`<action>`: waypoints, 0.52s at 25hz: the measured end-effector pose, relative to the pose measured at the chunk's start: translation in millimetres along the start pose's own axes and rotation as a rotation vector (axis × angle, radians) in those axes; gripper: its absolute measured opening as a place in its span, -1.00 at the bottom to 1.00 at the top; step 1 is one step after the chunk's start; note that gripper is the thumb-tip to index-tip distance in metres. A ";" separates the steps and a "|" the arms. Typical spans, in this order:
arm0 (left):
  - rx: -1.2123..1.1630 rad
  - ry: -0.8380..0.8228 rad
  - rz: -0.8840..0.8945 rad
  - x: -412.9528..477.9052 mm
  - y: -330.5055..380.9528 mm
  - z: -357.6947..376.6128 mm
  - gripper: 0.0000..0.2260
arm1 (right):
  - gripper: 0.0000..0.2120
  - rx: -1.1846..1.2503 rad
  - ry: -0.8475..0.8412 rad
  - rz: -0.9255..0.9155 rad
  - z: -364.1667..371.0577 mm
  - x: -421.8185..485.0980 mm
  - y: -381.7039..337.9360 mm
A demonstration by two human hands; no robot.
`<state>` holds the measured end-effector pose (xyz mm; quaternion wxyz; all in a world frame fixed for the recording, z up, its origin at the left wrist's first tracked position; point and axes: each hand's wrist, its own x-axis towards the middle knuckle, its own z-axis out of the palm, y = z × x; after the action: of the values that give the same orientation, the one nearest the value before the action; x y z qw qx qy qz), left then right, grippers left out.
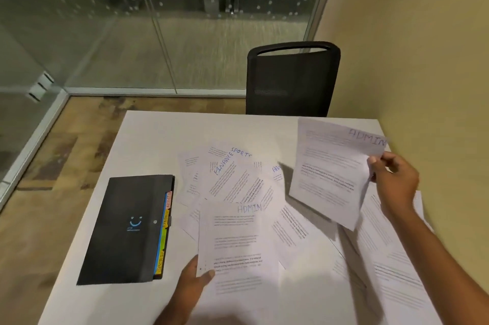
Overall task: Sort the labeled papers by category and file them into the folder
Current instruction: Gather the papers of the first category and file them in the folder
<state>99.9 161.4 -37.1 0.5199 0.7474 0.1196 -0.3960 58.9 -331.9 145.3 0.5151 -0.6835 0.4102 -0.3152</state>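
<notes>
Head view. Right hand [394, 179], frame right: pinching raised ADMIN sheet [330, 173] at its edge. Left hand [194, 282], bottom centre: pinching second ADMIN sheet [235, 242]. Folder [127, 229], lower left, closed, long axis near-to-far, tabbed edge toward left hand, the nearer. Loose papers [230, 176] mid-frame.

The papers [232, 240] are thin and white. The folder [127, 229] is black and matt. The table [148, 139] is smooth. The floor [53, 165] looks like wood. The wall [158, 20] is glass.
</notes>
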 end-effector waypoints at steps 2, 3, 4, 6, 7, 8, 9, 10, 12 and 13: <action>-0.050 -0.018 -0.042 -10.5 7.5 -1.4 -0.64 | -0.84 0.014 -0.054 0.052 -2.1 -19.2 -1.4; -0.070 -0.026 -0.050 -15.3 9.5 -2.9 -0.64 | -0.87 0.023 -0.085 0.086 -1.8 -29.2 0.1; -0.098 -0.028 -0.052 -19.1 11.2 -5.3 -0.65 | -0.89 0.030 -0.121 0.115 -0.6 -39.0 3.1; -0.157 -0.025 -0.034 -26.7 12.2 -9.2 -0.62 | -0.88 0.026 -0.177 0.169 5.2 -61.6 14.4; -0.176 -0.032 -0.023 -33.0 14.5 -9.7 -0.60 | -0.88 0.018 -0.197 0.203 9.7 -72.6 22.1; -0.195 -0.042 -0.017 -40.1 18.0 -9.6 -0.58 | -0.88 0.012 -0.220 0.233 15.0 -85.3 28.4; -0.208 -0.057 -0.012 -45.7 21.0 -8.9 -0.58 | -0.88 0.002 -0.249 0.252 21.6 -97.0 34.8; -0.215 -0.076 -0.010 -52.1 24.9 -8.3 -0.58 | -0.88 -0.010 -0.280 0.272 28.8 -108.3 40.9; -0.225 -0.116 0.000 -63.2 31.2 -7.3 -0.56 | -0.88 -0.041 -0.322 0.298 43.2 -126.0 52.3; -0.230 -0.132 0.006 -68.6 34.6 -7.0 -0.55 | -0.88 -0.060 -0.339 0.303 49.4 -133.5 56.2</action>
<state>78.4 168.6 36.7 0.6103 0.6555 0.1274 -0.4262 25.8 -199.2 76.7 0.5973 -0.6724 0.4249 -0.1026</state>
